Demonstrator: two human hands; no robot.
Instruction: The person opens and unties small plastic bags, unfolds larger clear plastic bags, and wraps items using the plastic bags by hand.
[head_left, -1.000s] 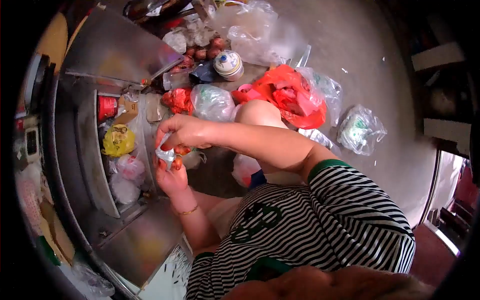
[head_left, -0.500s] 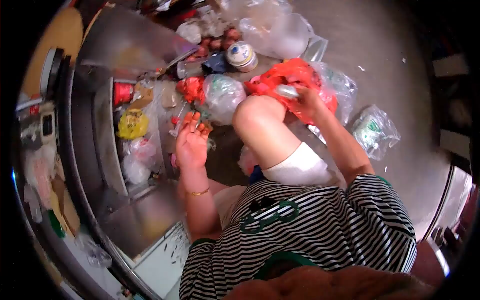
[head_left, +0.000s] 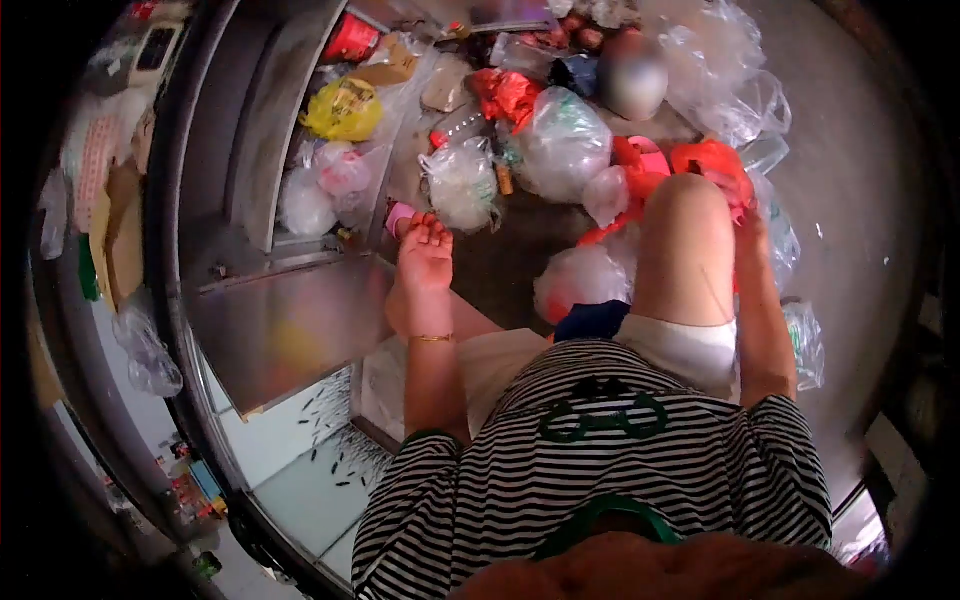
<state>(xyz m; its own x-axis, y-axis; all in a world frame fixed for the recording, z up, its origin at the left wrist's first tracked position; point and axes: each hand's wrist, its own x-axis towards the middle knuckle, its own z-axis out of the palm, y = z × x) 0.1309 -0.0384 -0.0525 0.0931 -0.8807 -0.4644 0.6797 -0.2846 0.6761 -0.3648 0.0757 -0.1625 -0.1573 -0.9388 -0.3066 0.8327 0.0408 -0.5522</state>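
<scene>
My left hand [head_left: 426, 255] is palm up with its fingers slightly curled and nothing in it, near a pink slipper [head_left: 399, 219] and a clear bag [head_left: 463, 183]. On the other side of my bent knee, my right hand [head_left: 748, 222] reaches to the red plastic bag [head_left: 712, 160]. Its fingers are mostly hidden by the knee and the bag, so what it holds cannot be made out. A large clear bag with contents [head_left: 563, 143] lies between the two hands.
An open cabinet [head_left: 262, 130] at the left holds a yellow bag [head_left: 343, 109], a red container [head_left: 350, 38] and white bags. Its lower door [head_left: 300, 325] stands out. A lidded jar [head_left: 632, 85], onions [head_left: 588, 38] and more clear bags [head_left: 715, 60] are at the back.
My hands have parted. My right hand has moved from the cabinet side to the red bag, and the small clear item it carried is no longer visible. The view has shifted.
</scene>
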